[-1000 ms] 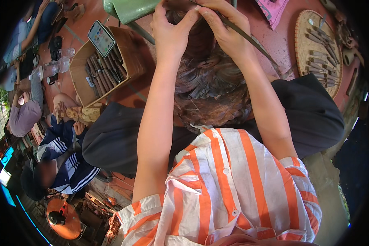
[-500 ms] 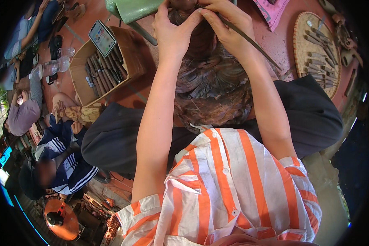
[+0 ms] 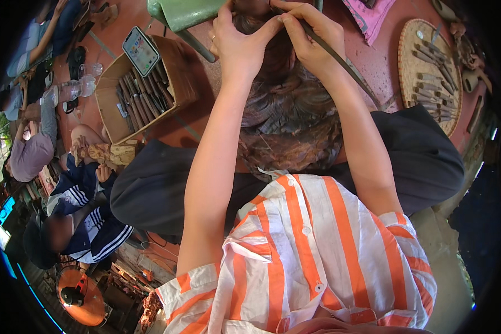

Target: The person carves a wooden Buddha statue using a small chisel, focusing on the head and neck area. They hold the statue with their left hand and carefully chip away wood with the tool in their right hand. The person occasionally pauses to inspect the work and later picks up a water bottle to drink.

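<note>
A dark brown wooden carving [image 3: 289, 119] with deep wavy grooves stands between my legs, its top at the upper edge of the view. My left hand [image 3: 240, 53] is curled round the side of that top, its fingertips partly hidden. Pinched in my right hand [image 3: 317, 44] is a long, thin, dark carving tool [image 3: 348, 68]. Its tail slants down to the right past my forearm, while the working end meets the carving near its top. The two thumbs come together there.
At left, a cardboard box [image 3: 108, 114] holds several wooden-handled tools, with a phone [image 3: 141, 51] on its rim. A green plastic stool [image 3: 186, 14] is beyond. More tools lie on a round woven tray [image 3: 409, 72] at right. Another person [image 3: 86, 228] sits at left holding a pale carving.
Both hands have shifted slightly to the right at the top of the carving. The tool's tail has swung a little. My grip looks the same.
</note>
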### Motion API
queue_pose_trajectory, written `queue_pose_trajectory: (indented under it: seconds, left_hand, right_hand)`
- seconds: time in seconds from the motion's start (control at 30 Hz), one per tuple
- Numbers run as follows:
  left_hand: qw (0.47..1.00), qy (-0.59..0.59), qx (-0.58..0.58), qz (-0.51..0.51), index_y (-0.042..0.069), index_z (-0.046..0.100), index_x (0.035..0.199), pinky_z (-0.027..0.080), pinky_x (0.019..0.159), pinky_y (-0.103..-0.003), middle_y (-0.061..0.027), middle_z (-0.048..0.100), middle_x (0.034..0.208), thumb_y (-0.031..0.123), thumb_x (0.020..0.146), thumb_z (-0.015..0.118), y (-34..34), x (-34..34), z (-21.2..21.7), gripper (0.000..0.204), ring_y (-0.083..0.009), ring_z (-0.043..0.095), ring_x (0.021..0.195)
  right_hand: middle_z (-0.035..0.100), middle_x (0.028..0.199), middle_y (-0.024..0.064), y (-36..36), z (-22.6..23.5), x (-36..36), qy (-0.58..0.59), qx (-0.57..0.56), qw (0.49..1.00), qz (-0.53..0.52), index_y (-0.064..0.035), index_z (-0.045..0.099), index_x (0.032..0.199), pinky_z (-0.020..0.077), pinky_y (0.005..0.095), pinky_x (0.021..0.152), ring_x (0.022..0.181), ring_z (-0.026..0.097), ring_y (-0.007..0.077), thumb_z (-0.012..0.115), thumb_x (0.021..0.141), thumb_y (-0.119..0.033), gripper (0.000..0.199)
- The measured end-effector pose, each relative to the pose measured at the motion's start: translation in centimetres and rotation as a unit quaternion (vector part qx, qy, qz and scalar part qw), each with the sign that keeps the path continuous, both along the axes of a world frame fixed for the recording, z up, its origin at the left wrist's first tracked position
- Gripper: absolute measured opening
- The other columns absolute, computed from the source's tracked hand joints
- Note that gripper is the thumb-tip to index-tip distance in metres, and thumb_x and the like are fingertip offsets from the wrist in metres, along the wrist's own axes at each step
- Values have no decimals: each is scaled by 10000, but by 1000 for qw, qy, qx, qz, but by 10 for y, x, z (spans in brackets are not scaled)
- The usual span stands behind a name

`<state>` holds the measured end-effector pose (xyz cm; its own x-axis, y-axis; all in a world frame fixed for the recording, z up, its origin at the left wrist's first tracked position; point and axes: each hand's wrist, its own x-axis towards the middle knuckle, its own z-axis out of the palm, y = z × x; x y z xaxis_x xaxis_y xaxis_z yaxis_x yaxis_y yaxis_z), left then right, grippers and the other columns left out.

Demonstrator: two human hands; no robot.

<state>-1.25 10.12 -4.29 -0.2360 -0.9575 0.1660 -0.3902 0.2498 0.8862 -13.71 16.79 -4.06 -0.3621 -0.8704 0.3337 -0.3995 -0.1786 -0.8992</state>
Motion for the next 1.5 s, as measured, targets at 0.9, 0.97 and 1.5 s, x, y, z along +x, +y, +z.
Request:
queue_pose_trajectory:
  seconds: [0.9, 0.97, 1.5]
  left_hand:
    - [988, 100, 97, -64, -58, 471, 1317, 476, 947, -364, -176, 639, 1138, 332, 727, 854, -15, 7, -5, 804, -228, 597, 1094]
    - [978, 140, 124, -86, -65, 467, 1316, 487, 927, -361, -172, 654, 1112, 307, 729, 853, -16, 5, 0, 795, -229, 609, 1071]
    - [984, 137, 110, -18, -34, 512, 1270, 468, 923, -282, -117, 642, 1137, 170, 820, 781, -6, -11, 1, 562, -164, 611, 1034]
  right_hand:
    - [694, 942, 109, -19, -29, 4, -196, -75, 978, 9, 47, 656, 1003, 496, 262, 728, 834, 628, 129, 617, 925, -58, 136]
    - [687, 927, 93, -15, -18, 1, -189, -47, 981, 2, 47, 653, 1007, 489, 250, 743, 842, 623, 122, 615, 927, -61, 139]
    - [699, 820, 55, -16, -20, -1, -121, -67, 989, -48, 11, 697, 961, 486, 236, 696, 762, 616, 89, 656, 905, -161, 185]
